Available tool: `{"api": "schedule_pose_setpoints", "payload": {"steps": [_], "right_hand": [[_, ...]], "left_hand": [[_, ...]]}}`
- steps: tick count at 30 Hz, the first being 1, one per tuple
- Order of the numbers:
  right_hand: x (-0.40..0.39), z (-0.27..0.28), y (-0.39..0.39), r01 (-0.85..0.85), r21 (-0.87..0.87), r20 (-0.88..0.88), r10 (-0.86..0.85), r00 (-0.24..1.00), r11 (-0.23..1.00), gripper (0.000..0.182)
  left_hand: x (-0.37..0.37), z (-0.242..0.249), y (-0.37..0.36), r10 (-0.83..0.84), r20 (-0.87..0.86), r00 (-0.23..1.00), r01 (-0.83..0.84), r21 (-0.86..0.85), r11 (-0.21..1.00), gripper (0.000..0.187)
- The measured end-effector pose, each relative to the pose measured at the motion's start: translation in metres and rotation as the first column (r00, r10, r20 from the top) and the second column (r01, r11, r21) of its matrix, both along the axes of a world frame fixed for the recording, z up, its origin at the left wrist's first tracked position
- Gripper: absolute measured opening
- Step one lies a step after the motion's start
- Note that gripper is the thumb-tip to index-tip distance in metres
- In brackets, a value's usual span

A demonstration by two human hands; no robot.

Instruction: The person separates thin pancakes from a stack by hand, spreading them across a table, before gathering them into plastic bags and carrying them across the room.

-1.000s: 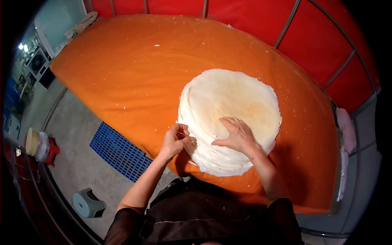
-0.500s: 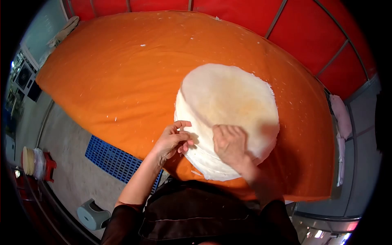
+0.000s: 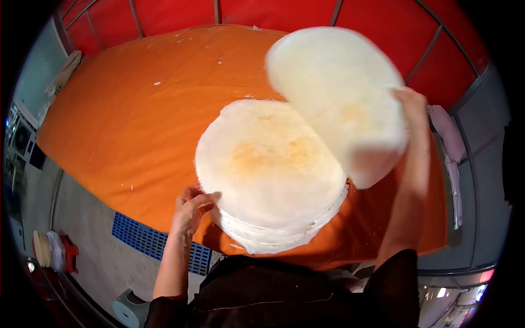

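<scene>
A stack of thin round white sheets (image 3: 268,202), like large flatbreads with tan patches on top, rests on the orange cover. Above and right of it, one separate sheet (image 3: 333,82) is raised and tilted, overlapping the stack's upper right side in this view. My right hand (image 3: 411,106) grips that sheet by its right edge, fingers closed and blurred by motion. At the stack's left rim, my left hand (image 3: 191,206) has its thumb and fingers pinched on the edge, fingertips over the top sheet.
The orange cover (image 3: 126,109) spreads over a wide surface with white scraps on it. Red panels (image 3: 273,11) stand behind. Down on the left floor are a blue plastic grate (image 3: 139,235), a grey stool (image 3: 130,309) and a red stool (image 3: 71,254). A pink bundle (image 3: 445,131) lies at right.
My right hand has lifted a sheet off the stack and swung it up and right. My left hand has moved to the stack's left edge. The view has shifted, too.
</scene>
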State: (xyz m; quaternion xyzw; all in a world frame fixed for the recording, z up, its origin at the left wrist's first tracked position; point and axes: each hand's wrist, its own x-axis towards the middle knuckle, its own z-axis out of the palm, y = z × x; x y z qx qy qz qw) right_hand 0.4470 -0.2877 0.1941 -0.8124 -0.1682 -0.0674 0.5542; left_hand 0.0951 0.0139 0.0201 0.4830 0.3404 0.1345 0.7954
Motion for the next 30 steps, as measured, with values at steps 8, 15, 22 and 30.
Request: {"api": "schedule_pose_setpoints", "payload": {"steps": [8, 15, 22, 30], "right_hand": [[0.067, -0.060, -0.259, 0.706, -0.503, 0.370, -0.613, 0.698, 0.499, 0.033], [-0.113, -0.108, 0.042, -0.489, -0.202, -0.096, 0.480, 0.872, 0.849, 0.048], [-0.183, -0.096, 0.117, -0.745, -0.330, -0.217, 0.721, 0.658, 0.580, 0.073], [-0.164, -0.099, 0.112, -0.703, -0.275, -0.238, 0.663, 0.710, 0.655, 0.066]], "left_hand": [[-0.008, -0.003, -0.011, 0.010, 0.211, 0.977, -0.008, -0.008, 1.000, 0.042], [0.023, -0.013, -0.029, 0.008, 0.100, 0.995, -0.072, 0.660, 0.748, 0.052], [0.041, 0.007, -0.038, 0.050, 0.051, 0.997, -0.071, 0.720, 0.690, 0.070], [0.049, 0.031, -0.053, -0.130, 0.111, 0.985, -0.001, 0.763, 0.646, 0.081]]}}
